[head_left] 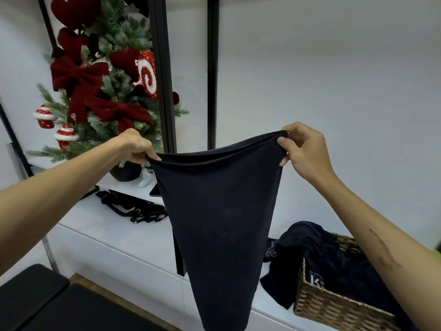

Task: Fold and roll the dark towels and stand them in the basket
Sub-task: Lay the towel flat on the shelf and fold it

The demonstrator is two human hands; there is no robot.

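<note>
The left hand [136, 146] pinches one top corner of a dark towel [219, 211], and the right hand [303, 145] pinches the other, where doubled edges show at the fingertips. Held up in the air between them, the towel sags along its top edge and hangs down in front of the white surface [124, 237], tapering toward its lower end. It looks already doubled over once, so this reads as the folding step, with rolling yet to come. The next move likely calls for laying it flat on the surface or bringing the corners together for another fold.

To the right, a wicker basket [317, 304] holds crumpled dark towels [329, 261] spilling over its rim. Farther left lie black straps [133, 209], behind them a decorated Christmas tree [100, 87].
</note>
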